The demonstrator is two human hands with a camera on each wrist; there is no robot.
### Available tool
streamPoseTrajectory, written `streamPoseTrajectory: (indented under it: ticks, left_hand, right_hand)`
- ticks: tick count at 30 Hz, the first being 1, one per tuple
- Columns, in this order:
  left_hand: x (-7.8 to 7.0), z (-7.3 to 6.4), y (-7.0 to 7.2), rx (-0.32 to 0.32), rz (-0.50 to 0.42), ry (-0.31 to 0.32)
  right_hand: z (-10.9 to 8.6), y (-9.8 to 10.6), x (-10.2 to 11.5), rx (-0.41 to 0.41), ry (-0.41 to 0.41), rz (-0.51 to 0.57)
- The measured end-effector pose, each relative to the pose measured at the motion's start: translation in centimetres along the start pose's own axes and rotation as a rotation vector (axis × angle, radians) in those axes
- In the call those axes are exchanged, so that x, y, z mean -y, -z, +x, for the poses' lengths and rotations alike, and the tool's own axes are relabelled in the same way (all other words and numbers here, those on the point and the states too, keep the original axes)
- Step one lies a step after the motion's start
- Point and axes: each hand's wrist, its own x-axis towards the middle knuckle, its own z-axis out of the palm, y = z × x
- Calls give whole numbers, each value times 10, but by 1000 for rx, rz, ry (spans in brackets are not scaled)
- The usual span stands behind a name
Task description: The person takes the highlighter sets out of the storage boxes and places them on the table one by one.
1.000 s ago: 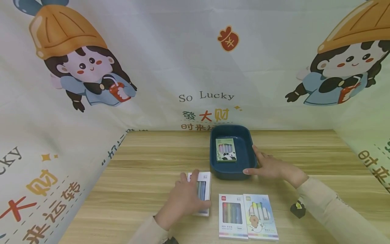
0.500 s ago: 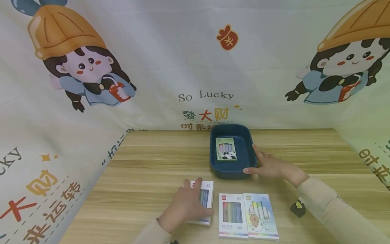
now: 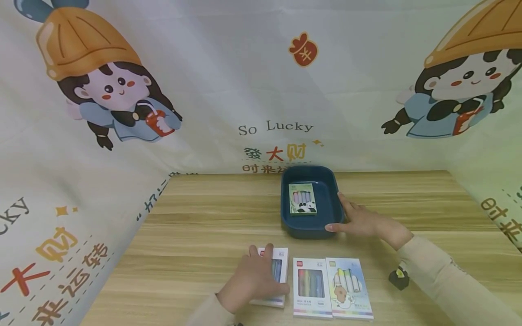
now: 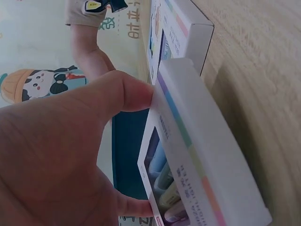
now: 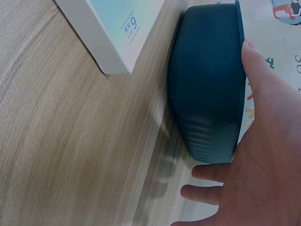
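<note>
My left hand (image 3: pixel 253 278) grips a white box of markers (image 3: pixel 278 299) by its edges, thumb on the right side and fingers over the left and top. In the left wrist view colored markers (image 4: pixel 167 183) show through its window. My right hand (image 3: pixel 363 222) rests on the near right corner of a dark blue plastic bin (image 3: pixel 326 201), its thumb at the front rim and its fingers loosely extended along the side. Inside the bin, toward its left side, lies a green marker box with a panda picture (image 3: pixel 302 199).
Side by side on the wooden table (image 3: pixel 183 262) lie a white box of markers with a window (image 3: pixel 311 287) and a light blue box with a cartoon animal (image 3: pixel 348 290). A printed curtain (image 3: pixel 212 81) closes off the back and sides.
My left hand has moved the white marker box toward me and slightly right, closer to the two boxes on the table. My right hand and the bin have stayed put.
</note>
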Motion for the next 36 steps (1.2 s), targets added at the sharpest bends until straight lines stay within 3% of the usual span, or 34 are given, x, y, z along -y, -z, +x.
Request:
streamPoseTrajectory:
  ticks: [9,36]
  left_hand:
    - [-8,-3,-1,24,61,36]
    - [-19,-9,-4,12,32,61]
  right_hand:
    - [0,0,0,-2,2,-1]
    - [2,-2,-2,1,13,-10]
